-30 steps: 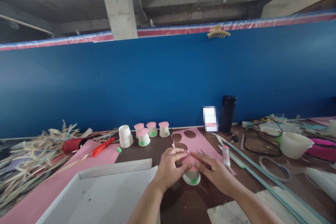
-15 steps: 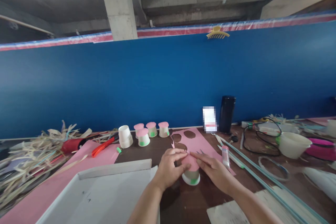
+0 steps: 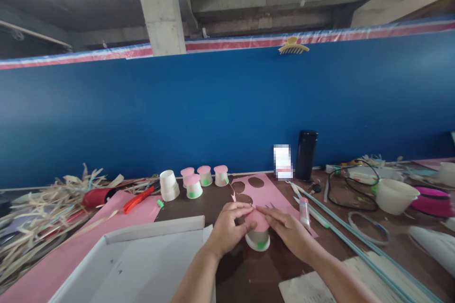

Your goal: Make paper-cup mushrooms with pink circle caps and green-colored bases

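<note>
Almost nothing has moved in the last second: the pink circle [image 3: 258,223] stays on top of an upside-down white cup [image 3: 255,238] with a green patch, on the brown table [image 3: 245,274]. The left hand [image 3: 230,225] holds one side of the circle with bent fingers, and the right hand [image 3: 289,231] holds the other side. Just past the hands lies a pink sheet [image 3: 269,193] with round holes. Farther left stand four cups with pink tops [image 3: 194,191], beside plain white cups [image 3: 169,187].

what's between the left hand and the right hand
In the head view, a pink disc lies between them, on top of an upturned cup with a green patch on its side.
</note>
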{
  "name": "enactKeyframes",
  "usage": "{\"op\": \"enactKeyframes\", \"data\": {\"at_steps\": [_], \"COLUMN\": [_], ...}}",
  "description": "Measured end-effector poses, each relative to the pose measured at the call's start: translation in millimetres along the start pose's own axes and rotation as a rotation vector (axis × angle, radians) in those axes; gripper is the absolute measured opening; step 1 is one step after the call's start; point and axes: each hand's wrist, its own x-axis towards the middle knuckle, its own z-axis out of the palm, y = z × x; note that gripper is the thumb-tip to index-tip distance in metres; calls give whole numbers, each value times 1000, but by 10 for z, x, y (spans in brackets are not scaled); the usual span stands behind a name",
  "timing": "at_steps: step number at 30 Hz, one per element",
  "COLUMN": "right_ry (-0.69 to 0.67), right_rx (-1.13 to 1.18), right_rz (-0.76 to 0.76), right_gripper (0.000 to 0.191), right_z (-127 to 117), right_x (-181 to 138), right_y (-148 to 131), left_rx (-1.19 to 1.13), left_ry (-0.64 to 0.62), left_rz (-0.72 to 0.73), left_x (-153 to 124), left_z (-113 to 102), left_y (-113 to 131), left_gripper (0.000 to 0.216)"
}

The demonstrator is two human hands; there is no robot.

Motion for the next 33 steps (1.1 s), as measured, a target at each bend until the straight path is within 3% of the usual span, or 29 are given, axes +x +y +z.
{"op": "enactKeyframes", "data": {"at_steps": [7, 18, 21, 27, 33], "right_ry": [4, 202, 261, 361, 350], "right_rx": [28, 105, 84, 22, -23], "right_rz": [-8, 123, 154, 142, 109], "right_gripper": [39, 46, 47, 45, 40], "right_z": [-5, -61, -70, -74, -71], "right_x": [-1, -7, -11, -2, 11], "right_y": [0, 60, 15, -1, 96], "left_rx": [9, -96, -174, -81, 8], "left_ry": [25, 112, 135, -45, -71], "left_rz": [10, -50, -99, -131, -223], "left_x": [2, 15, 20, -30, -77], "left_z": [19, -17, -11, 128, 256], "left_y": [-1, 8, -81, -218, -204], "left_gripper": [42, 36, 48, 116, 116]}}
